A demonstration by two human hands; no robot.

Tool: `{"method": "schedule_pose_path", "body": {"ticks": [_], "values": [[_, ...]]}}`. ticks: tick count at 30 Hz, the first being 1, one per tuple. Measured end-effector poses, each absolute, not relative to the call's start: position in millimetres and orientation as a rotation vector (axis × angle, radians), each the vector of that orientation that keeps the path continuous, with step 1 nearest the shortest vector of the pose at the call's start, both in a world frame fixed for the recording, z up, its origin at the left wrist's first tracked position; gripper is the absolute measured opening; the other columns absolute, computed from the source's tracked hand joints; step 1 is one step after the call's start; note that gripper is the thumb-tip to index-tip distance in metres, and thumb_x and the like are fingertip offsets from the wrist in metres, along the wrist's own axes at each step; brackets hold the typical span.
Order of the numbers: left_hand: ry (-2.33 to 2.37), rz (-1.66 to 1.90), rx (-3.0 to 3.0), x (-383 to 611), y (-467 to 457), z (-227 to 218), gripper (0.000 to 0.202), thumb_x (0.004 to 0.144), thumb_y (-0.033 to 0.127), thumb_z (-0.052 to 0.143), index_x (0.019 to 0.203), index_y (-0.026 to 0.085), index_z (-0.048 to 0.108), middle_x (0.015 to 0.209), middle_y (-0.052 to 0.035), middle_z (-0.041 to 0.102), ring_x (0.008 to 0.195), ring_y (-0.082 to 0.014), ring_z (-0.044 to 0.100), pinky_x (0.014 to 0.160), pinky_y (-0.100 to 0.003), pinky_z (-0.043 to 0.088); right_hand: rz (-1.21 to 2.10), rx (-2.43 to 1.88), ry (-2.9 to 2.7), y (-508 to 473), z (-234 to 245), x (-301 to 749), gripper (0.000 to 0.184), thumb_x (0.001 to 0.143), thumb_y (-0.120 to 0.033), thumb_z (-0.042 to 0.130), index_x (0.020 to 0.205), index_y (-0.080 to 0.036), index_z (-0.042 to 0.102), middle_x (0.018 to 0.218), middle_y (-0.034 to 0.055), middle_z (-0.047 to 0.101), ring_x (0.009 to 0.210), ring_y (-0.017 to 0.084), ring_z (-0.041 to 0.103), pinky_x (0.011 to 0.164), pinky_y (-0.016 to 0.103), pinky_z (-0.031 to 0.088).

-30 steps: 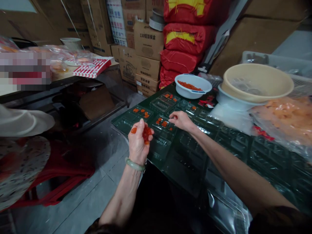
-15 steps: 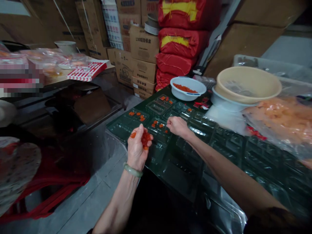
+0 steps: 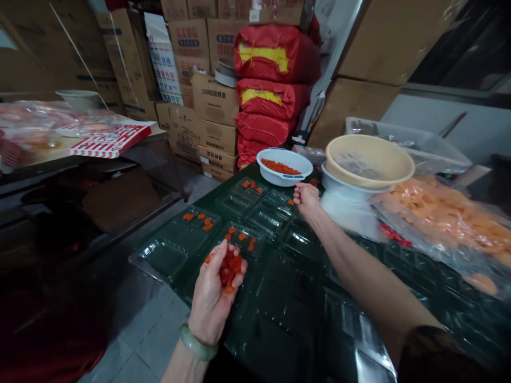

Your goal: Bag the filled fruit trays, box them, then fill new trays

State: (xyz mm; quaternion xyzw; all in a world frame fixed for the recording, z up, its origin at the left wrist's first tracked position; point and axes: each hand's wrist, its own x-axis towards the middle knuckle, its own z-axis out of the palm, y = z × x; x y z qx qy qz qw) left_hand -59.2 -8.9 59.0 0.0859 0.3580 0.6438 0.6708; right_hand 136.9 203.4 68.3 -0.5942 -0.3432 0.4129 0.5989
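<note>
A dark green, smooth-topped table (image 3: pixel 206 203) spreads beneath both hands. To the right of the right hand, a crinkled clear bag of pale orange pieces (image 3: pixel 443 218) slumps near a round cream basin (image 3: pixel 359 178). Just beyond that hand and to its left, a pale blue bowl (image 3: pixel 275 178) holds a heap of orange pieces. The work looks to be at an early stage: three thin, glossy plastic trays (image 3: pixel 163 255) ahead of the left hand carry a few pieces each in small compartments, and one beside the right hand shows a single piece; trays under the right forearm show none. The left hand (image 3: pixel 215 287), above a jade-toned bangle (image 3: pixel 197 343), cups shiny, rounded orange slices (image 3: pixel 229 268). The right hand (image 3: pixel 306 197) has its fingers drawn together; whether they grip anything cannot be told.
</note>
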Motion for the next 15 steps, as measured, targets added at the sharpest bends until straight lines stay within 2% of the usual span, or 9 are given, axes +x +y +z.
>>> {"method": "schedule_pose_path", "body": {"ticks": [4,8,12,15], "values": [[0.837,1.469,0.151,-59.3,-2.6,58.7,0.025,0.071,0.032,0.069,0.076,0.016,0.051,0.071,0.0,0.054,0.049,-0.0089,0.053,0.033,-0.014,0.029,0.86,-1.341,-0.701,252.1,54.7,113.2,0.016,0.065,-0.006,0.039,0.072,-0.02,0.041,0.055,-0.0076,0.041,0.04,0.005,0.037,0.035,0.015,0.028],[0.866,1.496,0.113,-64.3,2.3,54.6,0.024,0.07,0.031,0.069,0.075,0.015,0.052,0.072,-0.0006,0.054,0.05,-0.0093,0.053,0.033,-0.014,0.03,0.837,-1.322,-0.683,277.7,39.1,105.4,0.015,0.065,-0.006,0.043,0.072,-0.019,0.043,0.055,-0.0071,0.045,0.049,0.006,0.05,0.044,0.015,0.04],[0.884,1.519,0.083,-70.5,4.0,53.4,0.023,0.071,0.03,0.069,0.076,0.016,0.052,0.074,-0.0009,0.055,0.05,-0.0097,0.054,0.033,-0.014,0.033,0.816,-1.298,-0.739,275.0,31.9,120.0,0.017,0.066,-0.006,0.047,0.077,-0.019,0.044,0.06,-0.0067,0.051,0.058,0.006,0.058,0.052,0.015,0.046],[0.9,1.514,0.046,-73.3,3.7,54.0,0.02,0.073,0.029,0.067,0.079,0.016,0.053,0.075,-0.0011,0.055,0.053,-0.0107,0.056,0.034,-0.014,0.035,0.793,-1.322,-0.817,265.1,29.8,133.1,0.015,0.069,-0.009,0.049,0.08,-0.019,0.043,0.063,-0.0061,0.053,0.055,0.006,0.058,0.051,0.016,0.046]]}}
